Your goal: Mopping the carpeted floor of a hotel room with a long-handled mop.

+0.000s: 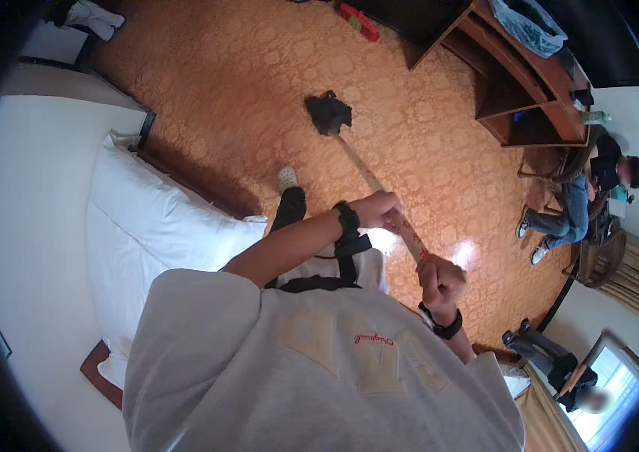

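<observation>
A mop lies slanted ahead of me, its dark mop head (pixel 328 114) of black cloth resting on the shiny, patterned orange floor (pixel 229 113). The pale wooden mop handle (pixel 360 165) runs back toward my body and bears red writing. Around its middle my left hand (pixel 380 211) is wrapped. Higher up, close to my chest, my right hand (pixel 441 279) is closed around the handle's upper end. Black bands sit on both wrists. One foot in a pale clog (pixel 287 178) stands on the floor left of the handle.
A bed with white bedding (pixel 144 209) stands at my left. Ahead right is a brown wooden desk (pixel 522 62) with a plastic bag (pixel 529 27). A red brush (pixel 359 22) lies on the floor. One person (pixel 568 203) sits at right; another person (pixel 551 356) is by the window.
</observation>
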The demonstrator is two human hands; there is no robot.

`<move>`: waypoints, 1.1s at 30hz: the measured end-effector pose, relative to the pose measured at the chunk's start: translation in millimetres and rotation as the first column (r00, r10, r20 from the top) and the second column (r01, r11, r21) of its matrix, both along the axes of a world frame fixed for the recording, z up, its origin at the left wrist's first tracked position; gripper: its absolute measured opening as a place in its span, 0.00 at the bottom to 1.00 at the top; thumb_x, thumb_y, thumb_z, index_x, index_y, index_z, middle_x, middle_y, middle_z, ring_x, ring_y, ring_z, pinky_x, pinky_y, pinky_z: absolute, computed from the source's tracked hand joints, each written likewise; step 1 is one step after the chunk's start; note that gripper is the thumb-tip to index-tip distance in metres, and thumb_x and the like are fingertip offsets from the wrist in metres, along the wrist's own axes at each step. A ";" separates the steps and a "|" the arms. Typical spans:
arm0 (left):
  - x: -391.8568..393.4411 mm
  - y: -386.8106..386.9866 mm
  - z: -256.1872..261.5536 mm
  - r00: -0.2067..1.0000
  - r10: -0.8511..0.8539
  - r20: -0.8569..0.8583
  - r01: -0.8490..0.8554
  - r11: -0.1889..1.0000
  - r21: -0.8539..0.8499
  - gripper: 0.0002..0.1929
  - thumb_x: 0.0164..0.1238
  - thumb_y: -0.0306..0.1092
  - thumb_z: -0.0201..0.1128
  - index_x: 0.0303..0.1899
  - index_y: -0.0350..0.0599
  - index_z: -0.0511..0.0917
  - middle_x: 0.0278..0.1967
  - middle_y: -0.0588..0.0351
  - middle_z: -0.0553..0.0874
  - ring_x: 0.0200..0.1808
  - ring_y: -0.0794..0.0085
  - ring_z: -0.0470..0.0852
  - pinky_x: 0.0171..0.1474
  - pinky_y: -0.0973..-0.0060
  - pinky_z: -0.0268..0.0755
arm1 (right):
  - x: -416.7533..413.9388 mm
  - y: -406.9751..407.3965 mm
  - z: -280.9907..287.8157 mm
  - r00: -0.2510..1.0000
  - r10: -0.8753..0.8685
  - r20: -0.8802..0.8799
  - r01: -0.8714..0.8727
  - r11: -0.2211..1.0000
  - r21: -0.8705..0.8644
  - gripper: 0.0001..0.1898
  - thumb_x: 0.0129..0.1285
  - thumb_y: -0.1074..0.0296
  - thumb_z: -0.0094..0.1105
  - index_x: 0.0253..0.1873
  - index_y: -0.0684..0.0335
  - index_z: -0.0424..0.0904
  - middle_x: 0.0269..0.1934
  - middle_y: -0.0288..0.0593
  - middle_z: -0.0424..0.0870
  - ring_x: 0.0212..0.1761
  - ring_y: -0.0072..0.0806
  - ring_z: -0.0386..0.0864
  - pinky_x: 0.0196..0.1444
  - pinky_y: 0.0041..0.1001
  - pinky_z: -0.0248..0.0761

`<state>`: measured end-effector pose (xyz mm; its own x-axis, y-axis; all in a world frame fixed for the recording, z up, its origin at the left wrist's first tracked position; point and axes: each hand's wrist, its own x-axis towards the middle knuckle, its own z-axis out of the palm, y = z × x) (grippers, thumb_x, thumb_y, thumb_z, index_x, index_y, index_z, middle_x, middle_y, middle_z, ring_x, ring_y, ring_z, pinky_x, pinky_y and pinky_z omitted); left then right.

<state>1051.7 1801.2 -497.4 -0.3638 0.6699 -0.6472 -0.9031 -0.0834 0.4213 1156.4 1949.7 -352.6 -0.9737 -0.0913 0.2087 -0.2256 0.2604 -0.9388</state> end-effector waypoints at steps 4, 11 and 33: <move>-10.2 6.8 -22.7 0.972 0.087 0.218 -0.071 0.994 -0.083 0.05 0.65 0.24 0.50 0.38 0.32 0.68 0.36 0.43 0.76 0.48 0.46 0.80 0.54 0.44 0.74 | -6.1 7.6 -12.6 0.990 0.010 -0.141 -0.015 0.999 -0.034 0.18 0.53 0.89 0.47 0.13 0.65 0.60 0.13 0.45 0.71 0.15 0.33 0.76 0.19 0.27 0.69; -28.5 -15.1 -48.9 0.944 -0.044 0.326 0.048 0.999 -0.002 0.04 0.61 0.24 0.52 0.35 0.34 0.70 0.34 0.42 0.80 0.41 0.50 0.83 0.50 0.47 0.76 | -22.3 -7.9 -18.6 0.941 0.102 -0.324 -0.082 0.994 0.075 0.15 0.50 0.88 0.52 0.17 0.61 0.65 0.15 0.45 0.71 0.15 0.38 0.74 0.16 0.32 0.67; 69.4 2.8 -77.4 0.880 -0.393 0.266 0.441 0.885 -0.152 0.07 0.58 0.23 0.56 0.39 0.33 0.74 0.37 0.43 0.82 0.40 0.53 0.84 0.42 0.57 0.80 | 132.1 -3.2 -34.8 0.884 -0.244 0.400 0.075 0.917 0.393 0.08 0.50 0.81 0.58 0.37 0.64 0.77 0.41 0.55 0.80 0.37 0.48 0.83 0.36 0.35 0.78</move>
